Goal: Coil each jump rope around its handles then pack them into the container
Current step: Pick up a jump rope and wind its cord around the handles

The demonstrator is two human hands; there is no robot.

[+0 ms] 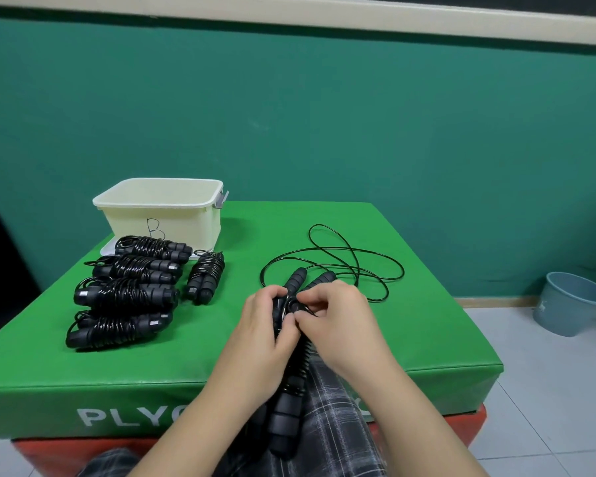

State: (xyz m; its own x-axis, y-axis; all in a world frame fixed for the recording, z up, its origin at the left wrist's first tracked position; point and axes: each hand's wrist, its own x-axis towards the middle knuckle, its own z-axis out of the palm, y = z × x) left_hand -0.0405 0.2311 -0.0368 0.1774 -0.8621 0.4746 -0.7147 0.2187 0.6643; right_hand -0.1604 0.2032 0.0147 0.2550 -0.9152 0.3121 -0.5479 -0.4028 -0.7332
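My left hand [267,320] grips the paired black handles of a jump rope [288,407] that is coiled with cord along its middle. My right hand [334,313] pinches the cord end at the top of that coil. Just beyond my hands lies an uncoiled jump rope [327,263], its handles side by side and its cord looping loosely over the green mat [410,332]. Several coiled ropes [128,294] lie in a stack at the left, with one more coiled rope [205,277] beside them. The cream container [159,208] stands behind them, its inside hidden.
The mat tops a red box, with its front edge near my lap. A grey-blue bucket [572,301] stands on the tiled floor at the right. A green wall runs behind. A white lid [109,249] lies under the container's front.
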